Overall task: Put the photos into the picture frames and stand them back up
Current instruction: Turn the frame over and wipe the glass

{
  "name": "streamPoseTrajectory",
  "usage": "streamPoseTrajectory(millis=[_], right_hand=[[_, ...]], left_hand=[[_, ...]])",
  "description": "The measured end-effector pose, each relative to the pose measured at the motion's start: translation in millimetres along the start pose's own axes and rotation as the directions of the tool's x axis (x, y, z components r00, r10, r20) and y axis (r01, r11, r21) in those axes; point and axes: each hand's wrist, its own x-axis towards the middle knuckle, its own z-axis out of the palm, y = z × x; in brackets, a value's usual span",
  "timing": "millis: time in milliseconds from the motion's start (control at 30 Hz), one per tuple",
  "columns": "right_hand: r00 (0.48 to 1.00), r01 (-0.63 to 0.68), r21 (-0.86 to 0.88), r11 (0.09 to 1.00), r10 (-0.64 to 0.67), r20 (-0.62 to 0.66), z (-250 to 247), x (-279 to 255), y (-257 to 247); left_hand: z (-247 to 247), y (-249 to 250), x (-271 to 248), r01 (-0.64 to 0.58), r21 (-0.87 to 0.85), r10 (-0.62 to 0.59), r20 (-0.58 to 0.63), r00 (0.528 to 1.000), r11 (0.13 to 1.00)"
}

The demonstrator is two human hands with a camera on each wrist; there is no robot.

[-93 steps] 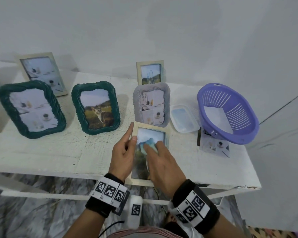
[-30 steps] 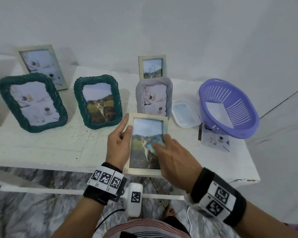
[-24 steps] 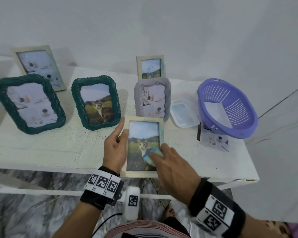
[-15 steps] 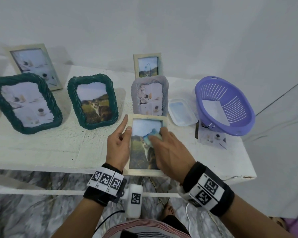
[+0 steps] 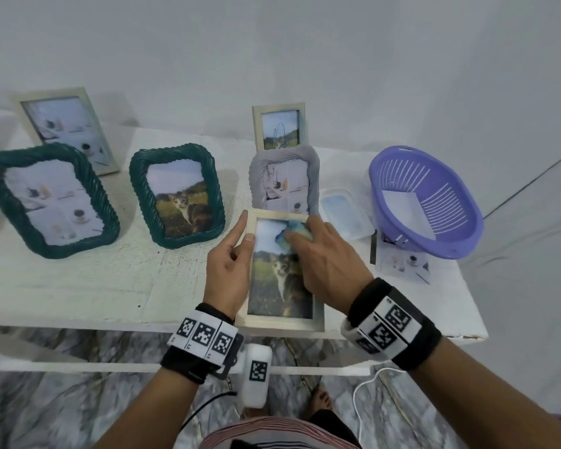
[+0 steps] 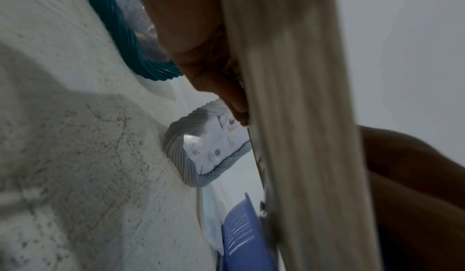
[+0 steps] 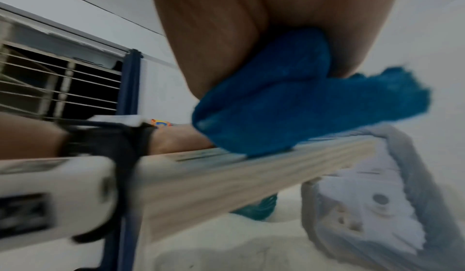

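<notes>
While left hand (image 5: 229, 273) grips pale frame (image 5: 282, 320) edge, right hand (image 5: 327, 264) presses blue cloth (image 5: 290, 233) on glass.

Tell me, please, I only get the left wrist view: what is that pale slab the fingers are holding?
Observer: A pale wooden picture frame with a cat photo inside; the left hand grips its left edge.
Operator: What is the other hand doing?
Observer: The right hand holds a blue cloth against the glass near the frame's top.
Operator: Is the frame standing up?
Observer: No, it is held in the hands, its lower end over the front edge of the white table.
</notes>
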Motion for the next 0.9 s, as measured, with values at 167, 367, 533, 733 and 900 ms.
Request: streamPoseTrajectory(millis=[167, 367, 533, 733, 900], right_hand=[[0.926, 0.258, 0.12, 0.959, -0.281, 0.252, -1, -41, -15], [0.973, 0.202, -0.035, 0.979, -0.197, 0.121, -3, -37, 15], [0.992, 0.033, 0.019, 0.999, -0.031, -0.124, -6, -4, 50], [0.926, -0.226, 0.205, 0.953, 0.275, -0.259, -5, 25, 102], [0.891, -0.435, 0.168, 0.885, 0.45, -0.059, 20, 57, 123]], left_hand=[[-12, -1, 3, 0.001, 0.012, 0.0, -0.019, 1.0, 1.0], [-18, -4, 0, 0.003, 0.04, -0.002, -0.027, 1.0, 0.999], [-14, 4, -11, -0.051, 0.136, 0.058, -0.049, 0.997, 0.989], [-17, 6, -13, -0.046, 0.118, 0.052, -0.05, 0.997, 0.992], [-15, 3, -8, -0.027, 0.091, 0.029, -0.02, 0.999, 0.995]])
